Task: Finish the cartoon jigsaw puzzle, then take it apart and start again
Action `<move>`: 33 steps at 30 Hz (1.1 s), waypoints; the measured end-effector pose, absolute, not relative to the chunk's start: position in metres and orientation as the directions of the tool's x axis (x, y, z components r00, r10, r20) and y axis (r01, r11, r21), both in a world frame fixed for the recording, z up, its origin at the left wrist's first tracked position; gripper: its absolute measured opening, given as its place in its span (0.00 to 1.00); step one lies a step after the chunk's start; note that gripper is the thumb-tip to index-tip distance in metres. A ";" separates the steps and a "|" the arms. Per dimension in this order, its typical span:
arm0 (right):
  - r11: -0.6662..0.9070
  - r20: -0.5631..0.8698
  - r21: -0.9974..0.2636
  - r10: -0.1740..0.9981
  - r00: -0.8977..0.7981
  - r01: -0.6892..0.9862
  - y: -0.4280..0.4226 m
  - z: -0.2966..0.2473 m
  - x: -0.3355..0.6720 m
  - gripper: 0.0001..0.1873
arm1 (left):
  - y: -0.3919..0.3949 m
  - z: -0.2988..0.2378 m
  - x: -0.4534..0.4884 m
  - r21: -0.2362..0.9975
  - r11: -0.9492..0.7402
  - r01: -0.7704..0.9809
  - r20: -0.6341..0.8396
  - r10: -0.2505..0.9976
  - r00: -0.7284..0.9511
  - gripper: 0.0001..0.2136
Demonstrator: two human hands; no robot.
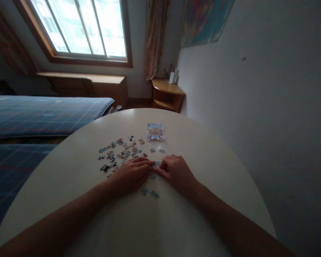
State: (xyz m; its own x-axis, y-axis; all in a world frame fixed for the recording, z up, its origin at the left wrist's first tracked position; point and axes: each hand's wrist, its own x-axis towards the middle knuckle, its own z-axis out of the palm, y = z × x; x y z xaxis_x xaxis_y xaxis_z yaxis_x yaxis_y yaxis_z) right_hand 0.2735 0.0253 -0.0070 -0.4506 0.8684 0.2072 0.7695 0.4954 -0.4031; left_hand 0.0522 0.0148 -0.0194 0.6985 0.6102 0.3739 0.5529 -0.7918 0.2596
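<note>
the left hand (135,173) and right hand (178,174) nearly meet, fingertips close together, over bluish puzzle pieces (157,163) around the middle of a round tabletop (216,160). steadying the pieces flat with one hand while the other eases their edges together seems best. fingers hide any pinch, so each grip cannot be told; the tabletop's near edge is cut off.

- L hand (136,171) & R hand (178,172) close tog. at blue-ish puzzle pcs (158,164), mid table (208,164)
- scattered pcs (124,155), L
- 2 loose pcs (154,194), near
- printed pkt (155,132), far
- plaid mattress (42,114), far L
</note>
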 end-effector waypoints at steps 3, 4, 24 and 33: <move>0.546 0.183 -0.394 0.835 -0.519 0.740 0.024 -0.001 0.278 0.11 | 0.015 -0.019 0.052 0.258 -0.792 0.553 0.377 0.609 0.697 0.11; 0.567 0.172 -0.390 0.819 -0.548 0.725 0.024 0.001 0.281 0.09 | 0.015 -0.019 0.053 0.255 -0.794 0.553 0.377 0.608 0.699 0.10; 0.566 0.175 -0.386 0.820 -0.545 0.729 0.023 -0.001 0.280 0.08 | 0.016 -0.022 0.051 0.241 -0.799 0.551 0.372 0.600 0.708 0.11; 0.594 0.129 -0.360 0.796 -0.592 0.719 0.024 0.006 0.290 0.06 | 0.014 -0.020 0.052 0.252 -0.786 0.565 0.347 0.618 0.705 0.10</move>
